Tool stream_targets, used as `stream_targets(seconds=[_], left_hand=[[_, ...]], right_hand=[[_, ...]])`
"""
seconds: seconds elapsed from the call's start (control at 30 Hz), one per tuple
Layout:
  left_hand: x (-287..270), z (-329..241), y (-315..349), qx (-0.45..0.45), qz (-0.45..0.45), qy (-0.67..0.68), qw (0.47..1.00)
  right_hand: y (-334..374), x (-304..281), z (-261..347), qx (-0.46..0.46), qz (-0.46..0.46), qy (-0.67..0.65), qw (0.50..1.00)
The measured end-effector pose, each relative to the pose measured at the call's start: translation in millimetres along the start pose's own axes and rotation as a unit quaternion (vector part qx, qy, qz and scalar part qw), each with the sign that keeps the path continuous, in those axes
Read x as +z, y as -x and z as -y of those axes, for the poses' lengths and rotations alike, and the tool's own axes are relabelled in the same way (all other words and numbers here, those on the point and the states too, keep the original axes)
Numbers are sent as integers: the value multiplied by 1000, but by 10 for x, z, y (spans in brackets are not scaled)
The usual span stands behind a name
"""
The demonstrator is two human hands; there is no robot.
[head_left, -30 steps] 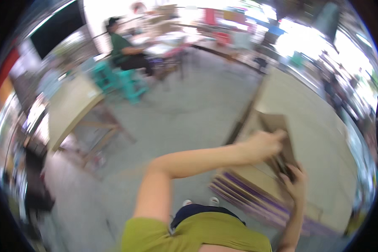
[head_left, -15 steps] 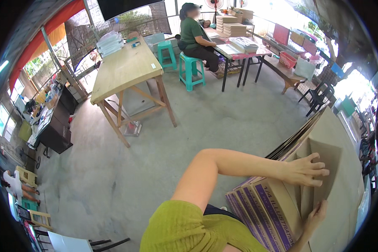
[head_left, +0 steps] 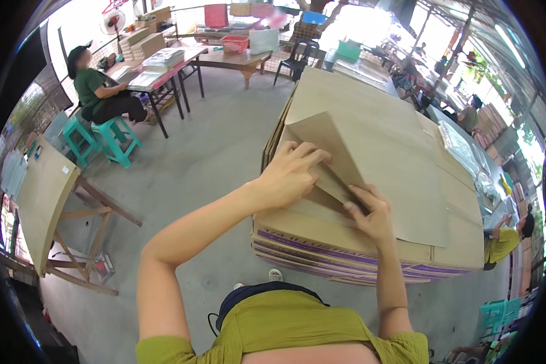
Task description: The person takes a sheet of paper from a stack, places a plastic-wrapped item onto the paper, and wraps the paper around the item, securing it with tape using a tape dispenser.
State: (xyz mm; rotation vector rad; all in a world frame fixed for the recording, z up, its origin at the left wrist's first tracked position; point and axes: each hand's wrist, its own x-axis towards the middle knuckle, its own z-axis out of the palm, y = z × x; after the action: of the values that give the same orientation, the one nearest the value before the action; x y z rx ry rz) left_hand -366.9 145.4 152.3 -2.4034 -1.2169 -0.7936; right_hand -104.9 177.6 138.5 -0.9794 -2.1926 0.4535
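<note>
A brown cardboard box (head_left: 394,151) lies flattened on top of a pile of flattened boxes (head_left: 340,258) with purple printed bands along their near sides. One flap (head_left: 335,142) of the top box stands raised at a slant over a dark gap. My left hand (head_left: 291,175) is at the left of that gap, its fingers bent over the cardboard and the tips partly hidden under the flap. To the right, my right hand (head_left: 373,213) pinches the near corner of the flap between thumb and fingers.
Left of me stands a wooden table (head_left: 45,194). Further back, a person in green (head_left: 97,91) sits on a teal stool (head_left: 115,139) at a table with stacked papers (head_left: 164,59). A black chair (head_left: 297,60) is beyond the pile. Another person (head_left: 503,242) is at the right.
My view has swung right, bringing the pile toward the middle. Both hands stay at the top box; my left fingers, spread before, are now bent over the cardboard.
</note>
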Motion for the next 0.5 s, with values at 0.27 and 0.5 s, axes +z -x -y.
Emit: stream_targets(seconds=[0.27,0.5], left_hand=[[21,-112,72,3,-203,-40,978],[369,483,56,-496,-165,710,472]], right_hand=[[119,170,-137,-32,-63,140,988],[-25,-387,-383,-168,-180,135,960]])
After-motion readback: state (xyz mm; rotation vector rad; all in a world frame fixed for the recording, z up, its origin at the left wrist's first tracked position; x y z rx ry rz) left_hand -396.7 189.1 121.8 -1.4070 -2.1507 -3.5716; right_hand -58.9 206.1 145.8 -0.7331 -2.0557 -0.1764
